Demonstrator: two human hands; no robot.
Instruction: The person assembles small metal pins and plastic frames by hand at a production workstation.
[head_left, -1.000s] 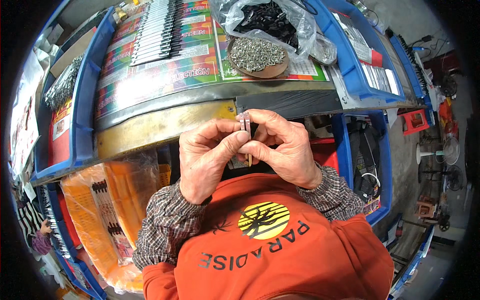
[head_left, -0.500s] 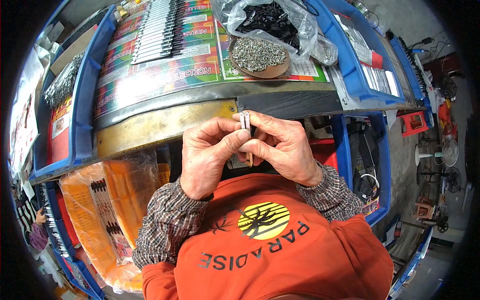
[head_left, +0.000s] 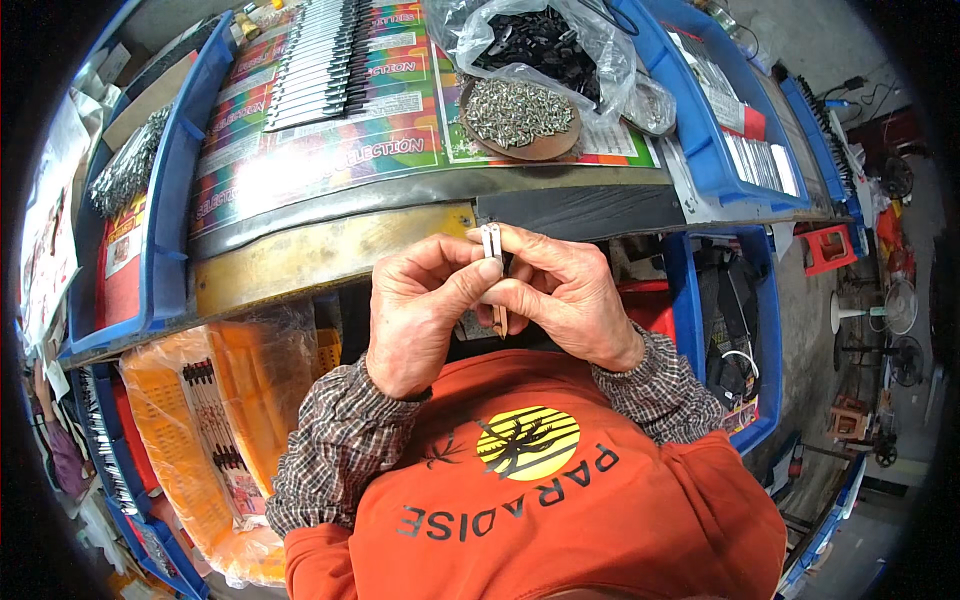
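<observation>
Both hands meet in front of my chest, just off the bench's near edge. My left hand pinches a slim metal piece between thumb and fingers. It stands upright as narrow, pale strips side by side with small holes at the upper end. From the other side, my right hand is closed on the same piece, its thumb near the left thumb tip. A brownish lower end shows under the fingers; most of the middle is hidden. On the bench beyond lies a round brown dish of small silvery pins.
A row of slim metal pieces lies on a colourful printed sheet. Behind the dish sits a clear bag of black parts. Blue bins flank the bench. An orange basket stands lower left, a blue crate lower right.
My hands keep the same grip on the metal piece, with only a slight shift of the left hand to the right. At the far left, a person's purple sleeve has moved.
</observation>
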